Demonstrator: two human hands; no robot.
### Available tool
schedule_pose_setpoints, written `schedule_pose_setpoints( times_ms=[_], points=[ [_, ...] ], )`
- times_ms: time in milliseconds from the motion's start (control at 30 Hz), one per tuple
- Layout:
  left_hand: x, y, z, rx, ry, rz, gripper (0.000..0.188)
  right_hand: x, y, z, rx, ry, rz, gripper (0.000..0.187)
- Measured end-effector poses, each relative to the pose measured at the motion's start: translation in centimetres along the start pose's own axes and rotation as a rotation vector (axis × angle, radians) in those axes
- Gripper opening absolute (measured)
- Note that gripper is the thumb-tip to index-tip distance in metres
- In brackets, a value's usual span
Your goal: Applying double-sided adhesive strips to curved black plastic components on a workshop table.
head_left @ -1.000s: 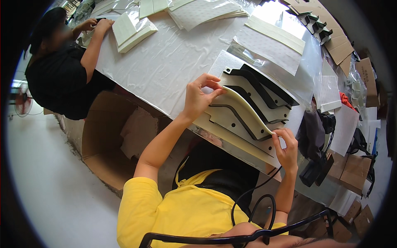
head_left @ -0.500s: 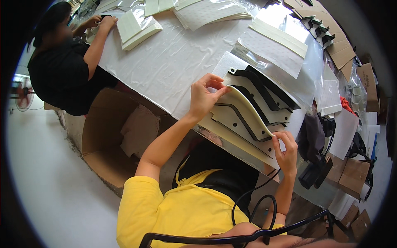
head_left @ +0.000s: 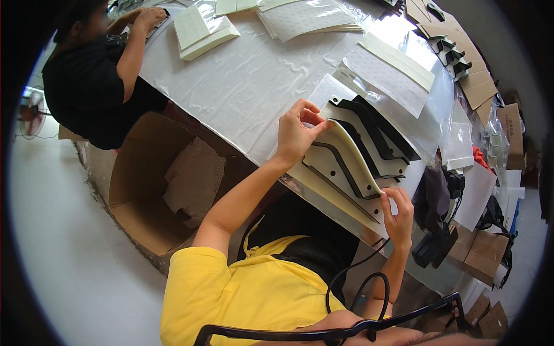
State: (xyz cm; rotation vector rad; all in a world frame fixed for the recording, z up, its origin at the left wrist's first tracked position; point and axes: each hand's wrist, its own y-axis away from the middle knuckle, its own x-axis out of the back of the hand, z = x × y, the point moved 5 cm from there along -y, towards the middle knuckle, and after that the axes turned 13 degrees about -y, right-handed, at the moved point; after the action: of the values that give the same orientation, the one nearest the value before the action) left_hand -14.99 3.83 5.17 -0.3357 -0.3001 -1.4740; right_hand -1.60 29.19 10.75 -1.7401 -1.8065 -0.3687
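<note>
A thin cream S-curved strip (head_left: 365,158) stretches between my two hands. My left hand (head_left: 296,136) pinches its upper end between thumb and fingers. At its lower end my right hand (head_left: 399,217) pinches it the same way, over the table's near edge. The strip lies over or along a row of shaped panels, and I cannot tell whether it is fixed to one. Beyond it are wavy black-edged pieces (head_left: 376,128) with cream faces and small holes. On the near side sits a similar cream panel (head_left: 340,183) with a black curved edge.
A co-worker (head_left: 86,86) in black handles something at the far left. Cream pads (head_left: 210,43) and stacked patterned sheets (head_left: 303,17) lie on the white-covered table. An open carton (head_left: 130,173) stands below at left. Dark cloth (head_left: 431,193) and cartons (head_left: 485,251) are at right.
The view has shifted a little, so the table and panels sit slightly further right. Both hands keep their pinch on the strip, with hardly any motion relative to the panels.
</note>
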Motion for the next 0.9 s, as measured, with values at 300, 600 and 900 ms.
schedule_pose_setpoints(
  times_ms=[300, 600, 900],
  points=[
    [0.9, -1.0, -1.0, -0.133, 0.016, -0.073, 0.039, 0.1, 0.2, 0.5, -0.064, 0.0, -0.023, 0.01],
    [0.6, -0.9, -0.5, -0.226, -0.044, -0.111, 0.036, -0.1, 0.1, 0.2, -0.074, 0.03, -0.037, 0.01],
    [0.3, -1.5, 0.0, -0.295, -0.102, -0.132, 0.036, -0.4, -0.1, 0.4, -0.083, 0.018, -0.041, 0.01]
  ],
)
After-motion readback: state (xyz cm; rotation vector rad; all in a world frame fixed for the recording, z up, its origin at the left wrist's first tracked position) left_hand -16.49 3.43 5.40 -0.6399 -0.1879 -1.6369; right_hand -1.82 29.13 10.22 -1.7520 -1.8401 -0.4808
